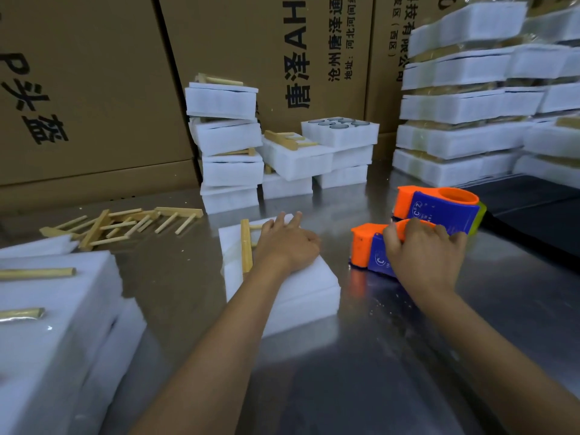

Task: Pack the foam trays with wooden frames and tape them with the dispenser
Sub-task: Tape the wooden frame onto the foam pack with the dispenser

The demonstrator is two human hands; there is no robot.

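Observation:
A stack of white foam trays (301,293) lies on the steel table in the middle, with a wooden frame (246,246) on top of it. My left hand (287,241) rests flat on the top tray beside the frame, pressing it down. To the right, my right hand (423,249) grips an orange and blue tape dispenser (368,249) that sits on the table. A second orange and blue dispenser (439,208) stands just behind it.
Loose wooden frames (125,224) lie scattered at the left. Foam trays (47,324) with sticks fill the near left corner. Stacks of foam trays (229,142) stand at the back centre, taped packs (470,105) at the back right. Cardboard boxes (94,89) wall off the rear.

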